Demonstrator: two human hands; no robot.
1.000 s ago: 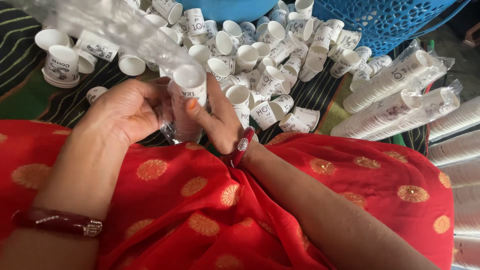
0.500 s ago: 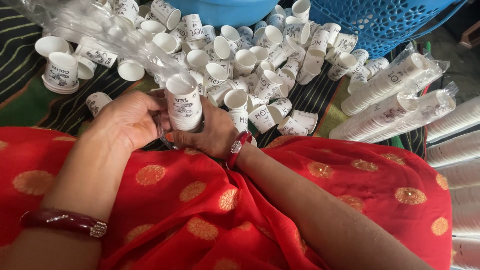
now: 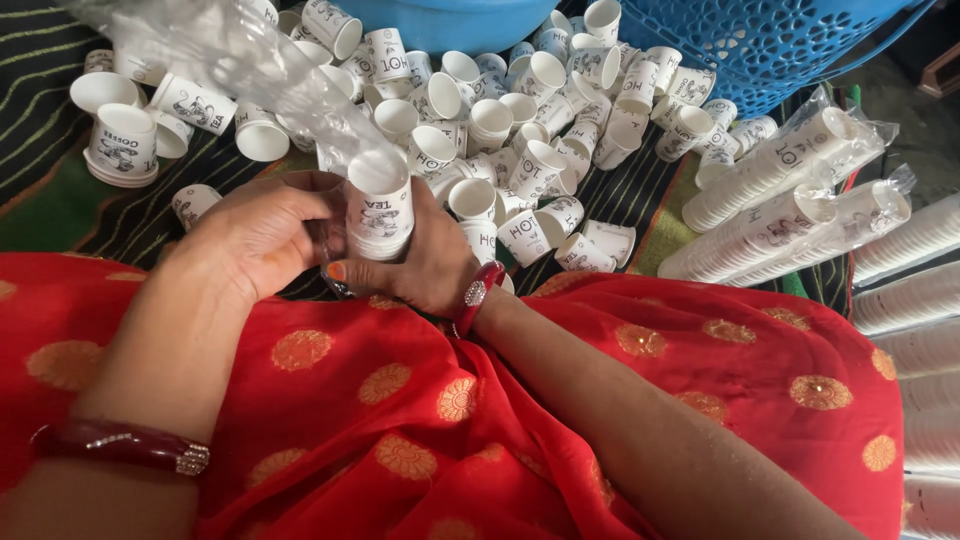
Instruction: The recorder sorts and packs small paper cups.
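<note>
Striped floor mat [image 3: 100, 205] is carrying loose cups; my left hand [image 3: 265, 235] and right hand [image 3: 430, 265] are both gripping an upright cup stack [image 3: 380, 215], plastic sleeve [image 3: 240, 60] trailing up-left.

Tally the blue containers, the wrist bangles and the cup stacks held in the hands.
Blue containers: 2, tub and lattice basket
Bangles: 2, left bangle and right bangle
Held: 1 cup stack
Total: 5
</note>
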